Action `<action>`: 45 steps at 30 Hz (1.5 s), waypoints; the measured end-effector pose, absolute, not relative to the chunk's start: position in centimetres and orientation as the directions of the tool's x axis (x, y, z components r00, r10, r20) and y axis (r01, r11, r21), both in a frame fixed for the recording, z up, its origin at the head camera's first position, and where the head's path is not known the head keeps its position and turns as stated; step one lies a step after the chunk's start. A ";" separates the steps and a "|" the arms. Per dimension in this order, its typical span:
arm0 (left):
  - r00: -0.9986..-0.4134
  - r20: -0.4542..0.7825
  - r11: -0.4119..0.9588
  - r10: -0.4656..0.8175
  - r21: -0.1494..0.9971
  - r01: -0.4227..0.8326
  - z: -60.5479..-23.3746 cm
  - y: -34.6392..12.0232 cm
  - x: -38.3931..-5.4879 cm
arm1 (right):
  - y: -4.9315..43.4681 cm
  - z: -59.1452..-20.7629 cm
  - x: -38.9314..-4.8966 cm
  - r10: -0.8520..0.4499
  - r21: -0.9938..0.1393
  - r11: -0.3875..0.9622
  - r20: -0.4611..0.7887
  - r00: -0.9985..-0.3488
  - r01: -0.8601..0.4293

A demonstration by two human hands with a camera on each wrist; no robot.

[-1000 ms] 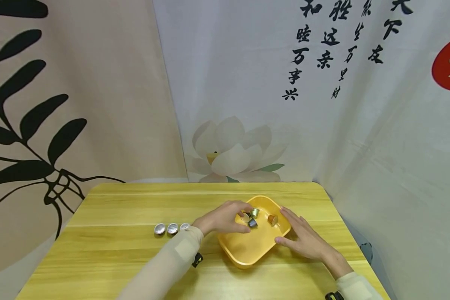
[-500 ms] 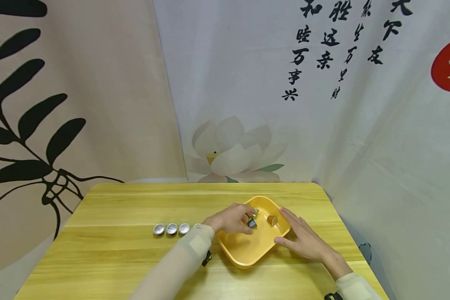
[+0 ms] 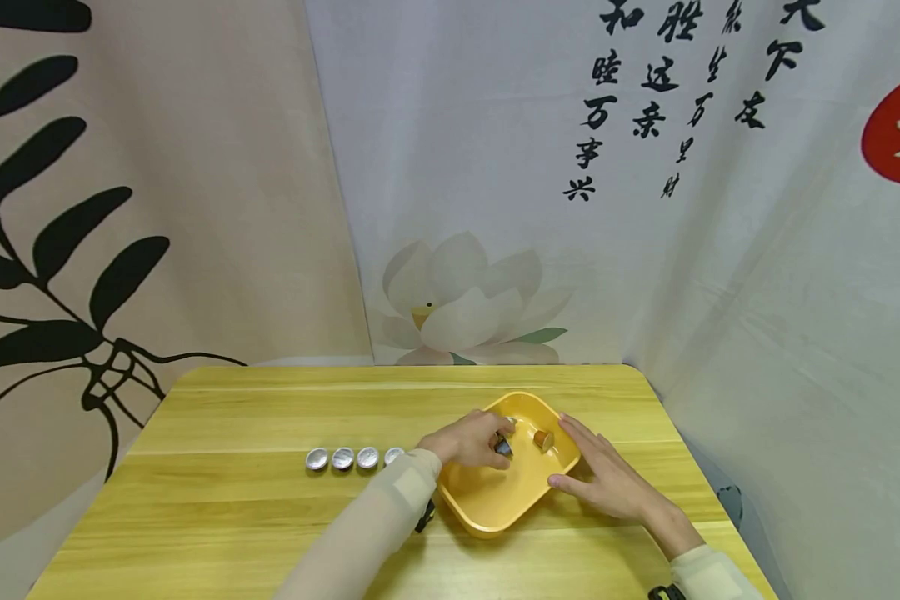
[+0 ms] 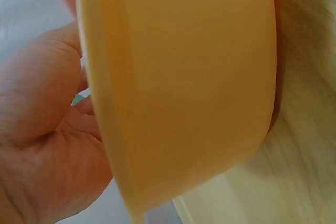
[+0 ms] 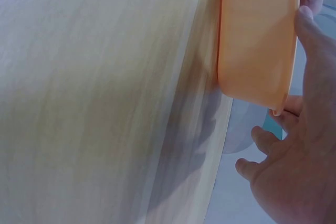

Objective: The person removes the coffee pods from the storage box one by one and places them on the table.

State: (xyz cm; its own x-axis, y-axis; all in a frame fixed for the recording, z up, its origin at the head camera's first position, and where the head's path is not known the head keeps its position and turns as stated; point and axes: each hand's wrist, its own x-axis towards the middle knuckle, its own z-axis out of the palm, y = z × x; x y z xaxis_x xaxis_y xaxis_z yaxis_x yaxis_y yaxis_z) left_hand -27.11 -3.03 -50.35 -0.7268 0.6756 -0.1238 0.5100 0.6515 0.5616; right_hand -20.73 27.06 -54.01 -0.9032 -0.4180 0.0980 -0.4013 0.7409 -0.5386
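Observation:
A yellow tray (image 3: 487, 504) stands on the table at an angle, with small coffee capsules in its far part. My left hand (image 3: 467, 442) reaches over its left rim, thumb and fingers apart around a dark blue capsule (image 3: 503, 448). Other capsules there are mostly covered by the fingers. An orange capsule (image 3: 543, 441) lies apart, to the right. In the left wrist view the tray wall (image 4: 194, 77) hides the fingertips. My right hand (image 3: 611, 483) rests on the tray's right rim, thumb and forefinger spread along it; the right wrist view shows the other fingers (image 5: 265, 140) off the rim.
Left of the tray, several silver-topped capsules (image 3: 342, 458) stand in a row on the wooden table (image 3: 217, 500); the left forearm partly covers the rightmost. A printed cloth (image 3: 480, 167) hangs behind the table's far edge.
My left hand has moved right and deeper into the tray, covering a pale capsule seen before and uncovering more of the table row. The right hand and tray stay put.

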 end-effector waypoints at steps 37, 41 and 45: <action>-0.754 -0.132 0.683 0.644 0.544 0.488 -51.5 -2.2 -26.6 | 26.9 -53.9 -20.9 -0.423 -0.544 0.736 0.095 -0.901 -0.403; -0.748 -0.126 0.674 0.652 0.547 0.496 -51.5 -2.3 -26.7 | 26.9 -53.8 -20.8 -0.421 -0.539 0.739 0.100 -0.901 -0.405; -0.730 -0.100 0.638 0.676 0.575 0.512 -51.4 -2.7 -26.7 | 27.1 -53.8 -20.7 -0.416 -0.534 0.745 0.097 -0.904 -0.400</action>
